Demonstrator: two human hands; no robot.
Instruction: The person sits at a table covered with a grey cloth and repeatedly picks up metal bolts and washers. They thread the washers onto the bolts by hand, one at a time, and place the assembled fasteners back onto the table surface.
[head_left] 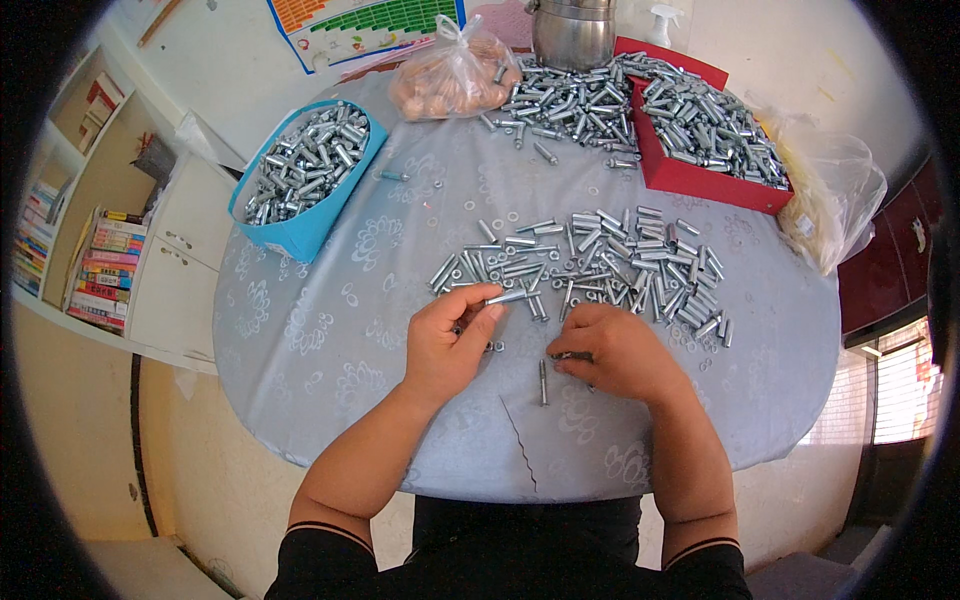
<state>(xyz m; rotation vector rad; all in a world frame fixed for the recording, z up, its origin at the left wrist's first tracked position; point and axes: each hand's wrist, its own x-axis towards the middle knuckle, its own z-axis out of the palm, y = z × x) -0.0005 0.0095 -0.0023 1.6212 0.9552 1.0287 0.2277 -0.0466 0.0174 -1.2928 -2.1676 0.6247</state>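
Observation:
My left hand [447, 345] is closed, with a silver metal bolt [512, 296] pinched between thumb and forefinger and pointing right. My right hand [622, 350] is curled low over the cloth, fingertips drawn together. A bit of metal shows at its fingertips, but too little to name. Just left of and below those fingers, a single bolt [543, 383] lies lengthwise on the tablecloth. Beyond both hands spreads a loose heap of bolts with sleeves [640, 262], with small nuts and washers scattered among them. A few nuts lie beside my left hand.
A blue box [300, 236] full of bolts stands at the far left, a red box [700, 188] of them at the far right. Between them are a bolt pile [575, 105], a knotted bag [450, 80] and a metal pot [572, 35]. Another plastic bag [825, 200] sits at the right edge.

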